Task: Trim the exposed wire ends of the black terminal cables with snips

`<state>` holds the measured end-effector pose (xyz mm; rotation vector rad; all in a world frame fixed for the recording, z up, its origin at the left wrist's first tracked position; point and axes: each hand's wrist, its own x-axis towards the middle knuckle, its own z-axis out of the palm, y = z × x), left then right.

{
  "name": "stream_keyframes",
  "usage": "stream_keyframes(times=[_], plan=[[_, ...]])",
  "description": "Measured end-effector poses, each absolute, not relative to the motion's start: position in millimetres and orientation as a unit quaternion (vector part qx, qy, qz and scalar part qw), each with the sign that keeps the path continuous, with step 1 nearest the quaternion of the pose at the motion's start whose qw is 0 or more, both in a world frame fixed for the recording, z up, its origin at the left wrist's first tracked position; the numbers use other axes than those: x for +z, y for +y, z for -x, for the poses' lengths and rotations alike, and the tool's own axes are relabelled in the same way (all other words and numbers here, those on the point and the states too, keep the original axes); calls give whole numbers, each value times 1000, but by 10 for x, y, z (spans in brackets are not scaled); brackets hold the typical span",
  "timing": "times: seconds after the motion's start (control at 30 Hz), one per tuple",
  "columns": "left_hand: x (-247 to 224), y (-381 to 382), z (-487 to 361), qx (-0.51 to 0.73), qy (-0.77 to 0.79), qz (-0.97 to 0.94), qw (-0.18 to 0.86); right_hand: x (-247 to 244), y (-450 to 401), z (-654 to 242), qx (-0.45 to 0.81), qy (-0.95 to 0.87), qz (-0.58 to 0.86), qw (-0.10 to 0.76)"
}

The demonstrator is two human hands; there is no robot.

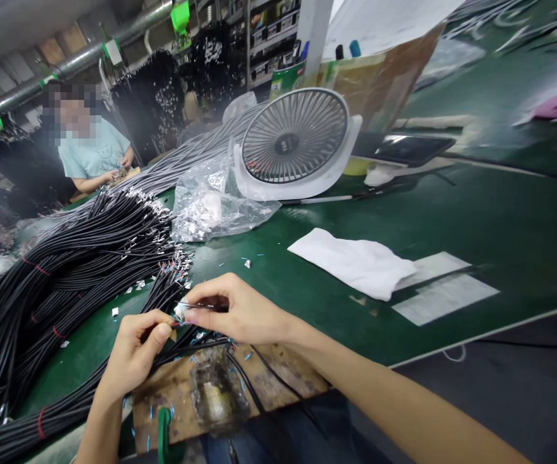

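The left hand [136, 351] pinches thin coloured wire ends [177, 321] above the bench [428, 222]; these extend right from its fingertips, just beside the right hand [189, 312], which grips a slim dark tool [209, 306].

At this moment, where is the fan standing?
In the head view, the fan is in the upper middle, on the green table beyond the right hand, with the clear bag just at its left.

Workshop: black cable bundles [73, 241] heaped on green bench [452, 219], co-worker [92, 153] beyond, metal duct [85, 55] overhead
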<state>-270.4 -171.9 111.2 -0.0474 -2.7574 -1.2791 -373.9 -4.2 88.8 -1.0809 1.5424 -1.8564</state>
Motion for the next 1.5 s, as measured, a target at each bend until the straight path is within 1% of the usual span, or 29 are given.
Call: stream_keyframes(times=[0.23, 0.37, 0.47, 0.53, 0.7, 0.83, 0.93, 1.1, 1.17, 1.27, 1.37, 1.43, 1.5], plan=[[1092, -1728, 2700, -426, -903, 13, 54, 895, -32, 3717, -662, 586, 421, 204], [1016, -1749, 2701, -456, -883, -43, 109, 866, -58, 3701, -655, 599, 418, 190], [984, -1753, 2702, -492, -857, -76, 134, 866, -89, 3692, -661, 615, 402, 149], [989, -1747, 2703, -483, -864, -58, 127, 883, -99, 3690, -678, 616, 381, 124], [1024, -1725, 2705, -441, -889, -27, 120, 918, -87, 3688, -676, 601, 404, 139], [1016, -1717, 2707, -433, -894, -13, 117, 904, -93, 3682, -673, 599, 415, 126], [1001, -1708, 2710, -402, -907, -4, 129, 880, -108, 3682, -669, 602, 423, 109], [955, -1697, 2732, -264, -943, 28, 202, 820, -116, 3697, -612, 633, 474, -10], [920, -1679, 2751, -238, -943, 35, 229, 809, -108, 3701, -577, 662, 477, -33], [871, -1619, 2772, -211, -923, 48, 318, 822, -97, 3697, -549, 692, 470, -19], [861, -1555, 2755, -196, -887, 57, 415, 858, -93, 3690, -560, 671, 485, 35], [878, -1547, 2726, -245, -867, 26, 433, 886, -87, 3704, -572, 668, 473, 55], [905, -1579, 2705, -312, -851, -1, 423, 915, -64, 3747, -603, 680, 416, 43]])
